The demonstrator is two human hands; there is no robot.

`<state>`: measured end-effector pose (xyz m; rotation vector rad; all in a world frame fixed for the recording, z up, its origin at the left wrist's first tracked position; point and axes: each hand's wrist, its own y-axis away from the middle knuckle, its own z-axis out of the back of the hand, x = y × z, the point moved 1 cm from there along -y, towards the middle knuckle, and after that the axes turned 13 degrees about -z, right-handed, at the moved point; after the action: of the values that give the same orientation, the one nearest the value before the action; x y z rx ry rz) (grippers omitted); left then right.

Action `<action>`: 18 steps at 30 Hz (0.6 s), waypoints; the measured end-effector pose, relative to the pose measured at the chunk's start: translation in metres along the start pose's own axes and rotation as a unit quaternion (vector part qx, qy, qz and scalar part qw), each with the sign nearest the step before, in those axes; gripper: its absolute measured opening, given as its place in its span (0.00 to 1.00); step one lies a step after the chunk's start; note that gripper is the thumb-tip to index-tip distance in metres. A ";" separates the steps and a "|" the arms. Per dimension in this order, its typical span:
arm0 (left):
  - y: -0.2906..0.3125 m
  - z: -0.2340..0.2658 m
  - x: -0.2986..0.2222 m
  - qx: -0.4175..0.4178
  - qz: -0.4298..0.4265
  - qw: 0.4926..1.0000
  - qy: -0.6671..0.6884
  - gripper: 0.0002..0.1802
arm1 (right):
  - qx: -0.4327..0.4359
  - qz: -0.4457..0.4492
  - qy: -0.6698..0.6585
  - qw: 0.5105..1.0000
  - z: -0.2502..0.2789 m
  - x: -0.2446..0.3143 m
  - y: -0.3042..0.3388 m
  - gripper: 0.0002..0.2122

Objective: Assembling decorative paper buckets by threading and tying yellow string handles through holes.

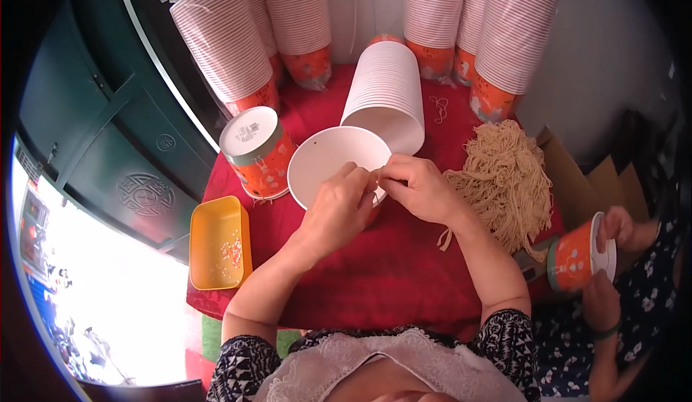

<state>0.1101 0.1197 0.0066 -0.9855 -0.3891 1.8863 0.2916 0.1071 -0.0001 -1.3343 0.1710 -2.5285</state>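
A white-lined paper bucket (317, 158) stands open-side up in front of me, tilted slightly toward me. My left hand (339, 204) and my right hand (417, 186) meet over its right rim, both closed in a pinch. A short bit of beige string seems to show between the fingertips, though the fingers cover most of it. A big tangled heap of beige string (508, 186) lies right of my right hand. Left of the bucket, an orange printed paper bucket (263, 160) stands upside down, with a bit of string by its rim.
A yellow tray (245, 247) at left holds small red and white pieces. Behind the bucket lies a nested stack of white buckets (386, 85). Tall wrapped bucket stacks (223, 38) line the red tablecloth's (389, 286) far edge. Another person's hands hold a bucket (573, 258) at right.
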 end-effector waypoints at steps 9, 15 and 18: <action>0.004 0.002 0.003 -0.004 0.045 0.999 0.027 0.07 | 0.041 -0.038 -0.044 0.997 0.001 0.005 0.001 0.08; 0.000 0.001 0.002 -0.001 0.060 0.997 0.057 0.08 | 0.070 -0.070 -0.039 0.994 0.004 0.005 0.002 0.05; 0.004 0.003 0.005 0.008 0.068 0.996 0.058 0.07 | 0.067 -0.068 -0.091 0.991 0.000 0.005 -0.001 0.06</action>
<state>0.1040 0.1221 0.0040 -1.1302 -0.2435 1.9392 0.2890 0.1066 0.0040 -1.5596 -0.1293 -2.4563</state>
